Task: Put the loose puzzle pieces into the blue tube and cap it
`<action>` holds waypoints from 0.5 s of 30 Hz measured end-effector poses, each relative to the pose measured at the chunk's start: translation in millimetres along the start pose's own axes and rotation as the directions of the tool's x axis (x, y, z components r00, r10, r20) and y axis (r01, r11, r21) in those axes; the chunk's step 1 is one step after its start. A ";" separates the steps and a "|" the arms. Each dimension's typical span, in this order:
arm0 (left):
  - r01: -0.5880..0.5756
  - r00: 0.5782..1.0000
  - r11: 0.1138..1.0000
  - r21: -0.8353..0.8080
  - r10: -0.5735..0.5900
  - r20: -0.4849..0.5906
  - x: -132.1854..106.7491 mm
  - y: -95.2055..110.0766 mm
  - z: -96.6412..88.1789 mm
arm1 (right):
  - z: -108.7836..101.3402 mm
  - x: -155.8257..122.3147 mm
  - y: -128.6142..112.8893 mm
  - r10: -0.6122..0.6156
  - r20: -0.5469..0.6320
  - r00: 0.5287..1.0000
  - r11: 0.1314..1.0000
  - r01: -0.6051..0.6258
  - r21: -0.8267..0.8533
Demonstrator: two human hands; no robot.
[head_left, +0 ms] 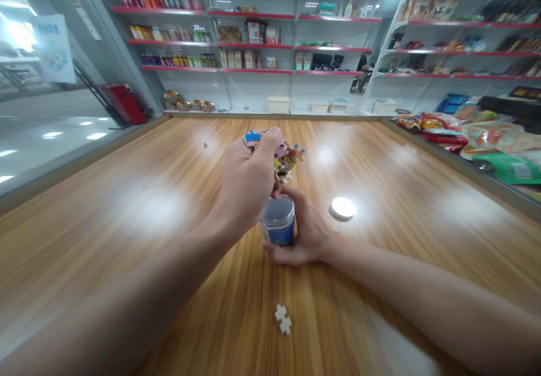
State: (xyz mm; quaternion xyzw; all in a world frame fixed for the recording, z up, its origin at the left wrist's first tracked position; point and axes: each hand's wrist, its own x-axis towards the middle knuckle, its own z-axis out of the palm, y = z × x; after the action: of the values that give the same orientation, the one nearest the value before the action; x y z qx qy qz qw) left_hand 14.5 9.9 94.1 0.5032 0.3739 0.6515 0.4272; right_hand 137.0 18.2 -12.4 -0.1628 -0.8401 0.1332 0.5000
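Observation:
A handful of colourful jigsaw puzzle pieces (289, 159) is gripped in my left hand (249, 176), raised just above a clear jar (276, 230) with a blue label. Some pieces stick out past the fingers. My right hand (306, 226) wraps round the jar's right side and keeps it upright on the table, its mouth facing up. Inside the jar I see only a greyish wall; its bottom is hidden. Nearer to me, pale loose puzzle pieces (283, 319) lie on the wood. A round white lid (342, 208) rests right of the jar.
The wooden table (127, 240) has a raised grey rim. A tiny object (205, 145) lies at its far left. Bagged snacks (448, 133) crowd the right, beyond the rim. Shelves of bottles and packets (253, 43) stand behind. A red cart (124, 104) is at left; a person (362, 63) is far off.

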 end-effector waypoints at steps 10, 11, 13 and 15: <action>0.048 0.997 0.998 -0.048 -0.051 -0.065 -1.6 2.2 1.2 | 0.1 -3.9 1.8 0.024 -0.004 1.000 0.999 -0.024 -0.048; 0.055 0.996 0.997 -0.061 -0.059 -0.069 -1.8 2.9 1.5 | -0.1 -3.9 1.9 0.022 -0.006 1.000 0.999 -0.022 -0.049; 0.061 0.995 0.995 -0.078 -0.066 -0.071 -2.1 3.7 1.8 | -0.4 -3.8 1.9 0.018 -0.010 1.000 0.998 -0.018 -0.052; 0.062 0.996 0.994 -0.088 -0.068 -0.062 -2.2 4.0 1.7 | -0.5 -3.6 2.1 0.012 -0.017 1.000 0.998 -0.013 -0.054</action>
State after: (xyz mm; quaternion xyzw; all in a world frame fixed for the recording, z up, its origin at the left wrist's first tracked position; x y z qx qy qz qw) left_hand 15.8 6.5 97.4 0.4505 0.3756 0.6688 0.4568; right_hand 139.4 18.7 -15.9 -0.1825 -0.8382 0.1122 0.5014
